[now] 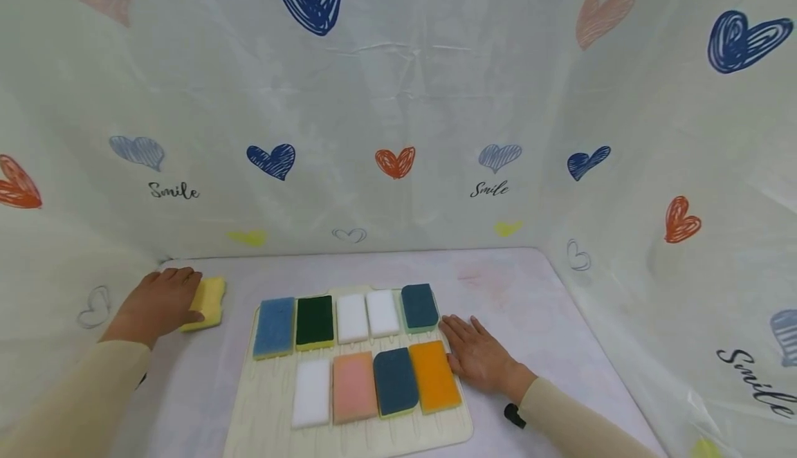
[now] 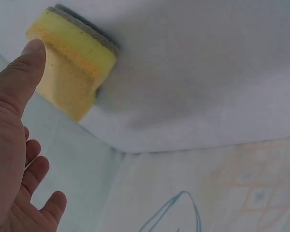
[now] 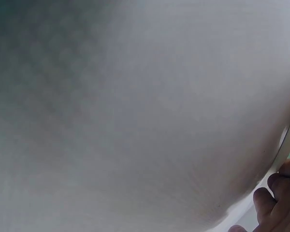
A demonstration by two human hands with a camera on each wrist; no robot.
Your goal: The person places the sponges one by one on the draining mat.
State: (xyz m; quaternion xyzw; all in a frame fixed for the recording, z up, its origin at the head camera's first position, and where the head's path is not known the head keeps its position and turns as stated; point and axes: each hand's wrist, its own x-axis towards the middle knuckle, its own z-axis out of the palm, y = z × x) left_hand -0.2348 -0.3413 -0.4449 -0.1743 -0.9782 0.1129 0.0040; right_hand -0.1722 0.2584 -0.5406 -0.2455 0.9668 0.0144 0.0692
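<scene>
A yellow sponge (image 1: 210, 301) with a grey scouring side lies on the table at the far left. My left hand (image 1: 163, 300) reaches over it; in the left wrist view the thumb (image 2: 31, 60) overlaps the sponge, while the other fingers are spread apart and loosely bent. Whether the thumb presses on it I cannot tell. At the right edge of a cream mat (image 1: 261, 402), my right hand (image 1: 482, 358) rests with extended fingers beside a teal sponge (image 1: 420, 307) and an orange sponge (image 1: 434, 377). The right wrist view shows mostly blurred tabletop and a few fingertips.
Two rows of sponges lie on the mat: blue (image 1: 275, 326), dark green (image 1: 315, 321) and two white ones behind, with white (image 1: 311, 392), pink (image 1: 355, 387) and dark blue (image 1: 396, 380) in front. A heart-printed curtain (image 1: 398, 112) surrounds the table.
</scene>
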